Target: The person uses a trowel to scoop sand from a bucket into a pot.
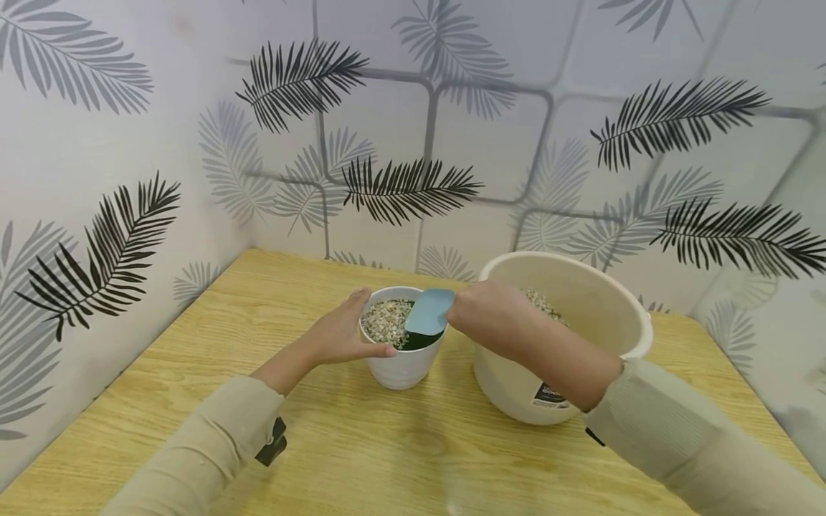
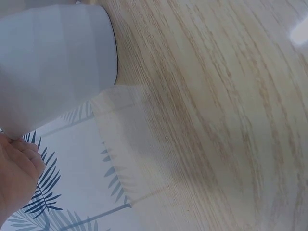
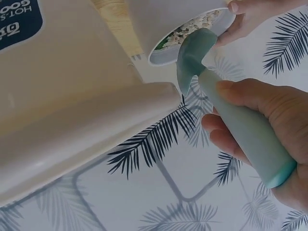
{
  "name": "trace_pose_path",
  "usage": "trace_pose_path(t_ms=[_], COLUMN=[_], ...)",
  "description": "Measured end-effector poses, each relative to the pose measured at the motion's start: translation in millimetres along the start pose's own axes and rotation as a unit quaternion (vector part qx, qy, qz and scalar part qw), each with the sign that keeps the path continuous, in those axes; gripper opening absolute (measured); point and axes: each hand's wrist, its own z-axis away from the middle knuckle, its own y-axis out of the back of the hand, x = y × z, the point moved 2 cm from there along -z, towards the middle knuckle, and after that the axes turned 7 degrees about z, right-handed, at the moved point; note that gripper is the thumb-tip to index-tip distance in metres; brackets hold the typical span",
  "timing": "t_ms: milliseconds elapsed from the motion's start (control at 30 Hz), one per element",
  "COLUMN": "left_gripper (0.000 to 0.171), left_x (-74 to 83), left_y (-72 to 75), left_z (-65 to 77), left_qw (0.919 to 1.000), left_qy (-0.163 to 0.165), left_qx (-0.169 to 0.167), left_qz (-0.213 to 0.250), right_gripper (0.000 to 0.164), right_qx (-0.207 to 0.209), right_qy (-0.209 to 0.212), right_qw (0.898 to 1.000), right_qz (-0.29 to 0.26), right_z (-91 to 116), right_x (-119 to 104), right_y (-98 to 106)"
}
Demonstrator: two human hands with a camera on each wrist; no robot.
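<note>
A yellow wood-grain table (image 1: 361, 444) stretches beneath a pale wall (image 1: 381, 122) patterned with black fronds (image 1: 413, 190), fainter grey fronds (image 1: 84, 50) and rounded grey lines (image 1: 429, 136). The print spreads behind the table and along both its sides, with the far left corner close to the wall. A bright glare (image 2: 301, 33) marks the wood in the left wrist view.

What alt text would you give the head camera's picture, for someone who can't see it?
A person's right hand holds a light-blue scoop over a white pot containing small pebbles, while the left hand grips the pot. A large cream bucket stands to its right on the wooden table, before a leaf-patterned wall.
</note>
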Motion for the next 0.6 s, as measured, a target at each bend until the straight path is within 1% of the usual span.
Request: trace_pose_path(t_ms=[200,300,400,500,600], left_gripper=[0.114,0.113,0.112,0.114,0.118], left_x=[-0.1,0.2,1.1,2.0,1.5], left_y=[-0.2,0.2,0.1,-0.4,-0.1], left_z=[0.0,0.2,0.6,0.9,1.7], left_qw=[1.0000,1.0000,1.0000,1.0000,1.0000], left_qy=[-0.004,-0.007,-0.005,-0.001,0.006], left_qx=[0.001,0.004,0.004,0.000,-0.005], left_qz=[0.001,0.001,0.003,0.003,-0.001], right_gripper=[0.029,0.030,0.031,0.029,0.024], right_qx=[0.019,0.017,0.022,0.018,0.009], right_qy=[0.003,0.003,0.008,0.014,0.017], right_qw=[1.000,1.000,1.000,1.000,1.000], right_qz=[0.004,-0.002,0.011,0.020,0.009], right_z=[6.7,8.5,9.0,8.7,8.0], right_x=[3.5,3.7,1.8,0.0,-0.4], right_y=[-1.4,-1.3,-0.8,-0.5,0.5])
